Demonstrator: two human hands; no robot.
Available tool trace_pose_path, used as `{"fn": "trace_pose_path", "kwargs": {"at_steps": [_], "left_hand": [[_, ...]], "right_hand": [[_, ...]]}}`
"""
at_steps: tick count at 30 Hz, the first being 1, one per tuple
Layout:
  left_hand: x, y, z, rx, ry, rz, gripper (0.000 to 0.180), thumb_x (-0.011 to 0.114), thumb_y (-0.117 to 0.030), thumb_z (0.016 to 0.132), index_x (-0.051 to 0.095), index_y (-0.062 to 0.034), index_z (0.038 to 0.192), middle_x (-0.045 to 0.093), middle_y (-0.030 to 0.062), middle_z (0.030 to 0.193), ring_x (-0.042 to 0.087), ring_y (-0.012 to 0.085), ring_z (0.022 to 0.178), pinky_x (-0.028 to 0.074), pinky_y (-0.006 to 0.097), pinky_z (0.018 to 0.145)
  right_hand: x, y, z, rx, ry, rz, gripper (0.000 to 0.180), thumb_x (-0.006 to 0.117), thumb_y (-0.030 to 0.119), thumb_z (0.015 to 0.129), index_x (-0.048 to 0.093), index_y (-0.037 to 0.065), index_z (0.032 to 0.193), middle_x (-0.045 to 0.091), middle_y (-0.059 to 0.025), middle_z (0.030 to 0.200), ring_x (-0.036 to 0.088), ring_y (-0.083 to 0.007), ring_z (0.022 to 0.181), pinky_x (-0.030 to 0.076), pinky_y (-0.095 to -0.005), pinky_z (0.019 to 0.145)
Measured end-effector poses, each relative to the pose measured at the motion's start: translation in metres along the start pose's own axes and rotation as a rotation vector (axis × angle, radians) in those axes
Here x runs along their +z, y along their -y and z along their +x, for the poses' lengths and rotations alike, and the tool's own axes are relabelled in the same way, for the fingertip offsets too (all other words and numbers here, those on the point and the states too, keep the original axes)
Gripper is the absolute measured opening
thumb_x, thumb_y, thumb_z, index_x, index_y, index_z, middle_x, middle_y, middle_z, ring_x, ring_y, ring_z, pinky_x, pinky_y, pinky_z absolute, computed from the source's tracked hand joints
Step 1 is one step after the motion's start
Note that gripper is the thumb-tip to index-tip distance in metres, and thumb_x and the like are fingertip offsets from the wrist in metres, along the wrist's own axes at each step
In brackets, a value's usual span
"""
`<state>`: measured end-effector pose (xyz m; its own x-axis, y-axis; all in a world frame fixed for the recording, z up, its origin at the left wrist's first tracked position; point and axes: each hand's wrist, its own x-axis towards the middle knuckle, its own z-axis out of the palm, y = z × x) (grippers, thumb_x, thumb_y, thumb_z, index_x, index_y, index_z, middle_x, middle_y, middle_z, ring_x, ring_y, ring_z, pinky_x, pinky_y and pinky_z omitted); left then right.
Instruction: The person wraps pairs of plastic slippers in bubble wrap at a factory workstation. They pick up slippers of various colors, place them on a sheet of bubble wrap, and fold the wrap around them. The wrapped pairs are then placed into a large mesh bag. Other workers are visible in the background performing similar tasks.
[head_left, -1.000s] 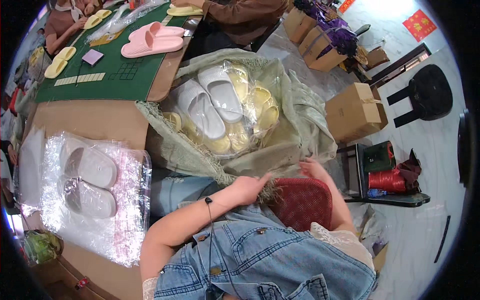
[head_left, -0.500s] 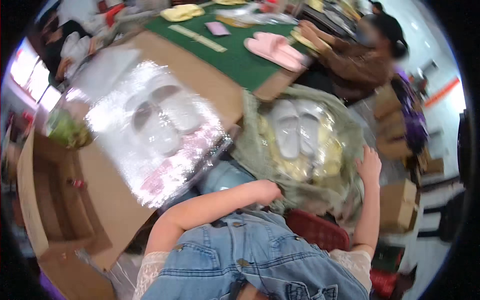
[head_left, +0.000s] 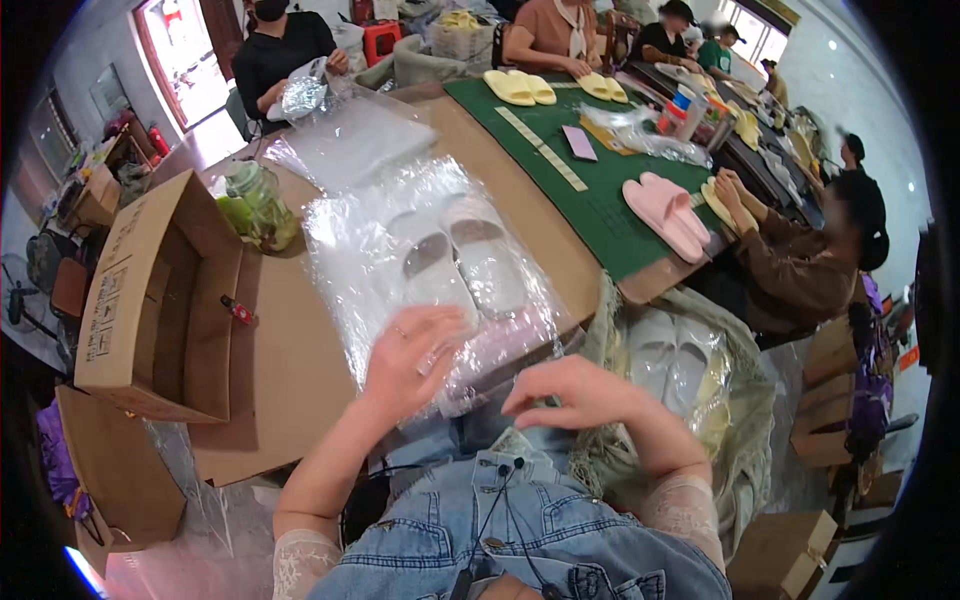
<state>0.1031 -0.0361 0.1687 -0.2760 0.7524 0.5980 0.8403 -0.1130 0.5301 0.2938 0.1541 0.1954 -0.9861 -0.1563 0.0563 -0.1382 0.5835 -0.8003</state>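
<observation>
A pair of light grey slippers point(head_left: 488, 265) lies on the table under or in a sheet of clear plastic point(head_left: 355, 265). Over the near edge of that plastic is my left hand point(head_left: 415, 350), its fingers stretched out beside the slippers' toe ends. My right hand point(head_left: 575, 390) hovers at the table's front edge, fingers loosely bent with the thumb apart, and nothing shows in it. Pink wrapped material point(head_left: 505, 350) lies under the plastic near both hands. To the right, an open green woven sack point(head_left: 605, 335) holds another grey pair point(head_left: 670, 360) in clear wrapping, with yellow items beneath.
An open cardboard box point(head_left: 165, 310) and a jar of greenish contents point(head_left: 258, 205) stand at the left. Stacked clear bags point(head_left: 370, 145) lie beyond the plastic. Pink slippers point(head_left: 667, 215) rest on a green mat point(head_left: 560, 215). A co-worker point(head_left: 815, 255) sits at the right.
My left hand has come up from the sack's edge to the plastic on the table. My right hand has left the sack's right rim and moved left. The view has turned leftward.
</observation>
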Motion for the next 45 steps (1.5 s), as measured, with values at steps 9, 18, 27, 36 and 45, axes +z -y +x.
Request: {"fn": "trace_pose_path", "kwargs": {"at_steps": [9, 18, 27, 36, 45], "left_hand": [[0.042, 0.134, 0.025, -0.350, -0.026, 0.395, 0.085, 0.067, -0.045, 0.090, 0.027, -0.0045, 0.153, 0.016, 0.0329, 0.158, 0.016, 0.0510, 0.146, 0.022, 0.056, 0.117], [0.031, 0.167, -0.012, -0.504, 0.245, 0.418, 0.118, 0.070, -0.068, 0.075, 0.018, 0.0053, 0.153, 0.024, 0.0320, 0.157, 0.020, 0.0438, 0.148, 0.012, 0.055, 0.121], [0.034, 0.175, -0.024, -0.482, 0.234, 0.375, 0.113, 0.064, -0.067, 0.081, 0.018, 0.0068, 0.154, 0.024, 0.0287, 0.158, 0.020, 0.0422, 0.149, 0.010, 0.053, 0.121], [0.038, 0.183, -0.022, -0.436, 0.217, 0.359, 0.104, 0.070, -0.051, 0.081, 0.020, 0.0045, 0.154, 0.024, 0.0269, 0.159, 0.020, 0.0428, 0.148, 0.010, 0.055, 0.121], [0.045, 0.218, -0.043, -0.372, 0.172, 0.371, 0.087, 0.062, -0.036, 0.090, 0.019, 0.0056, 0.154, 0.023, 0.0262, 0.160, 0.019, 0.0394, 0.149, 0.012, 0.052, 0.122]], "right_hand": [[-0.027, -0.037, 0.124, -0.028, -0.652, -0.508, 0.036, 0.073, 0.023, 0.085, 0.063, 0.007, 0.116, 0.061, -0.0150, 0.120, 0.058, -0.0327, 0.110, 0.048, -0.0399, 0.091], [0.069, -0.126, 0.160, 0.315, -0.569, -0.666, 0.091, 0.078, 0.035, 0.079, 0.033, -0.005, 0.146, 0.034, -0.0259, 0.148, 0.036, -0.0444, 0.135, 0.035, -0.0500, 0.108], [0.044, -0.131, 0.190, 0.446, -0.678, -0.661, 0.065, 0.069, 0.053, 0.085, 0.055, -0.006, 0.109, 0.056, -0.0206, 0.101, 0.058, -0.0357, 0.095, 0.048, -0.0424, 0.084], [0.047, -0.177, 0.226, 0.468, -0.746, -0.392, 0.028, 0.064, 0.030, 0.090, 0.062, 0.002, 0.096, 0.067, -0.0219, 0.098, 0.067, -0.0388, 0.091, 0.053, -0.0484, 0.077], [0.039, -0.170, 0.166, 0.408, -0.815, -0.428, 0.021, 0.060, 0.024, 0.086, 0.061, 0.003, 0.090, 0.067, -0.0173, 0.084, 0.066, -0.0375, 0.079, 0.053, -0.0492, 0.070]]}}
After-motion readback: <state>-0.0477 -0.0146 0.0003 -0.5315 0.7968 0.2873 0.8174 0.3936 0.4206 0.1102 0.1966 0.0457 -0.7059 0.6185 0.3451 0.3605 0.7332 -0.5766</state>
